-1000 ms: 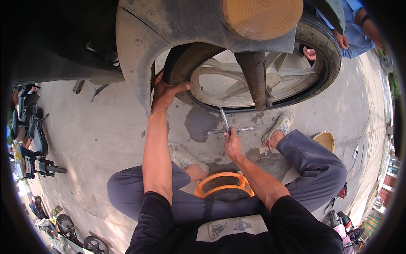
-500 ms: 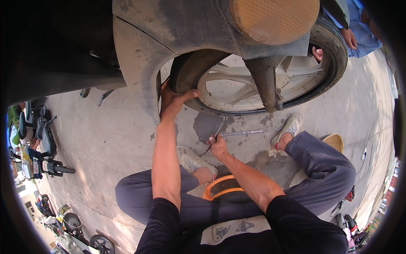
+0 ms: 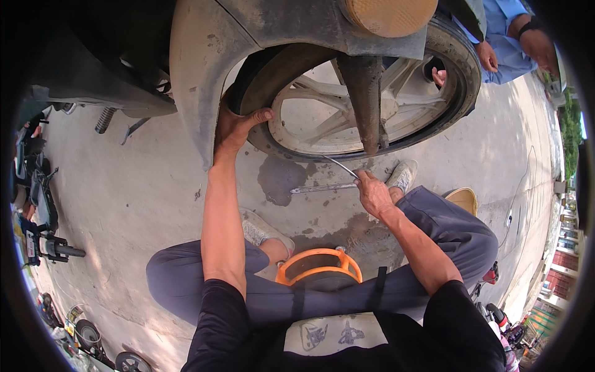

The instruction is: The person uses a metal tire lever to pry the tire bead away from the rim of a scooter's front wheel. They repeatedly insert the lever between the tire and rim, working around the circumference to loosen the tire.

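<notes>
My left hand (image 3: 238, 127) is wrapped round the left side of the black tyre (image 3: 271, 94), its thumb over the sidewall towards the pale spoked wheel rim (image 3: 316, 127); the other fingers are hidden. The wheel sits under the motorcycle's dusty fairing (image 3: 204, 56), beside a dirty fork leg (image 3: 364, 102). My right hand (image 3: 375, 195) grips a thin metal tyre lever (image 3: 341, 164). The lever slants up and left, its tip at the near edge of the tyre. Below it a long flat metal bar (image 3: 322, 188) lies on the concrete.
Between my legs is an orange-rimmed stool (image 3: 319, 252). A tan bowl-like container (image 3: 463, 199) stands past my right shoe. At the far right another person in blue (image 3: 505, 43) has a hand (image 3: 439, 77) near the wheel. Parked motorcycles (image 3: 52, 248) stand at the left.
My right hand has swung the lever over to the right, so it now slants the other way. My left hand stays on the tyre. The whole view has shifted.
</notes>
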Motion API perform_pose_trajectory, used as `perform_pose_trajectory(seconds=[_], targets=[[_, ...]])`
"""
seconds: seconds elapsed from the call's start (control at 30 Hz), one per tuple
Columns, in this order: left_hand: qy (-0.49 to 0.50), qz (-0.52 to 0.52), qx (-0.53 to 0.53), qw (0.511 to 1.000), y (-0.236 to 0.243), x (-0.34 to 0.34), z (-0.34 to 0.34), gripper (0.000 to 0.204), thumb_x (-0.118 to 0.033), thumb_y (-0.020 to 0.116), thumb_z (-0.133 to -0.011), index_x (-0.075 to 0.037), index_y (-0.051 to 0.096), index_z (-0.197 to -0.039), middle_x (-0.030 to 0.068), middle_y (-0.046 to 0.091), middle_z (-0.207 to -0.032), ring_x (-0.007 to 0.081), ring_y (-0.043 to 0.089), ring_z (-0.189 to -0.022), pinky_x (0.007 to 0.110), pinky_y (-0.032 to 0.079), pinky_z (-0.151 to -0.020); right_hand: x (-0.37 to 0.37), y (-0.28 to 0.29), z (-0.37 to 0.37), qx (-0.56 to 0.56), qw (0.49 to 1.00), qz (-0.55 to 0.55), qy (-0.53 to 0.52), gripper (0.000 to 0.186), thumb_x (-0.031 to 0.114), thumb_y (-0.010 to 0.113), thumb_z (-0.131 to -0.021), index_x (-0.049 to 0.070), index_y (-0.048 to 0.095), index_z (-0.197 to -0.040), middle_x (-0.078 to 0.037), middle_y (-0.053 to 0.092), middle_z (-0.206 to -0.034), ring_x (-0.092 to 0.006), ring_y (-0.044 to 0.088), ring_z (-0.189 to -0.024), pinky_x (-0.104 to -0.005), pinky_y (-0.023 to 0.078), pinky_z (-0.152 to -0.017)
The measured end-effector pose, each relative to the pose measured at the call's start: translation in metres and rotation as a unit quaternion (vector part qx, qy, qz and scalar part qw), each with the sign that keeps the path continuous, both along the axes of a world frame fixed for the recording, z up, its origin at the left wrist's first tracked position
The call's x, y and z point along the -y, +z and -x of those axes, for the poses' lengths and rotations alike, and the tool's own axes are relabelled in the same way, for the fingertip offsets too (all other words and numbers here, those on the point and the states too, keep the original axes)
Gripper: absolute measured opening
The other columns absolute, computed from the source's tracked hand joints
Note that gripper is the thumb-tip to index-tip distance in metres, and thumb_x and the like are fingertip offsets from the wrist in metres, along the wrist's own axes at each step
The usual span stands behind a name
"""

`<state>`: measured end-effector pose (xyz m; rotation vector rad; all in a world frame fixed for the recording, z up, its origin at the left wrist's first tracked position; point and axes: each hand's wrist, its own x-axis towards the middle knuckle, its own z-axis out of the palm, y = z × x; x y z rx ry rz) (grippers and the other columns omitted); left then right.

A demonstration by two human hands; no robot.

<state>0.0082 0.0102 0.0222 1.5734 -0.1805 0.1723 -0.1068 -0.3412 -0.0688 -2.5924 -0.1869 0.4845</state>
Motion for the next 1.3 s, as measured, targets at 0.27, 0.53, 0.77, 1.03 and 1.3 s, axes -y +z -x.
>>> perform_pose_trajectory(seconds=[0.27, 0.53, 0.77, 1.03, 1.3], targets=[[-0.006, -0.02, -0.003, 1.0, 0.002, -0.001, 0.003, 0.067, -0.025, 0.086, -0.066, 0.002, 0.06, -0.122, 0.0116, 0.067, -0.115, 0.0211, 0.058, -0.108, 0.032, 0.041, -0.098, 0.032, 0.042, -0.057, 0.113, 0.929, 0.288, 0.202, 0.034, 0.009, 0.054, -0.084, 0.011, 0.055, -0.118, -0.015, 0.065, -0.101, -0.0322, 0.068, -0.083, -0.046, 0.053, -0.067], [0.012, -0.014, -0.014, 1.0, -0.01, -0.001, 0.001, 0.068, -0.022, 0.086, -0.064, 0.002, 0.059, -0.121, 0.0118, 0.067, -0.114, 0.0209, 0.06, -0.105, 0.032, 0.043, -0.097, 0.02, 0.054, -0.08, 0.151, 0.882, 0.34, 0.29, 0.009, 0.01, 0.059, -0.075, 0.008, 0.067, -0.076, -0.013, 0.068, -0.068, -0.03, 0.069, -0.068, -0.0428, 0.052, -0.062], [0.02, -0.047, -0.016, 0.999, -0.008, -0.003, -0.001, 0.069, -0.025, 0.086, -0.063, 0.003, 0.06, -0.121, 0.0122, 0.068, -0.113, 0.0201, 0.059, -0.106, 0.032, 0.043, -0.097, 0.017, 0.056, -0.083, 0.123, 0.863, 0.38, 0.309, 0.012, 0.013, 0.059, -0.078, 0.011, 0.07, -0.073, -0.011, 0.07, -0.072, -0.0258, 0.07, -0.074, -0.0384, 0.053, -0.065], [0.034, -0.031, -0.031, 0.998, -0.009, -0.006, -0.003, 0.067, -0.023, 0.089, -0.061, 0.003, 0.063, -0.117, 0.0112, 0.068, -0.11, 0.0195, 0.061, -0.101, 0.03, 0.045, -0.094, -0.004, -0.007, -0.017, -0.04, 0.992, 0.116, -0.018, 0.028, 0.017, 0.053, -0.091, 0.003, 0.058, -0.115, -0.024, 0.067, -0.099, -0.0442, 0.064, -0.09, -0.0515, 0.05, -0.082], [0.008, 0.014, -0.04, 0.999, -0.019, -0.006, -0.014, 0.069, -0.024, 0.092, -0.058, 0.001, 0.063, -0.116, 0.0064, 0.069, -0.107, 0.0169, 0.061, -0.099, 0.03, 0.045, -0.094, -0.045, -0.093, 0.044, 0.013, 0.965, -0.054, -0.257, 0.027, 0.02, 0.052, -0.096, 0.003, 0.048, -0.117, -0.029, 0.063, -0.097, -0.0494, 0.059, -0.091, -0.0553, 0.044, -0.076]])
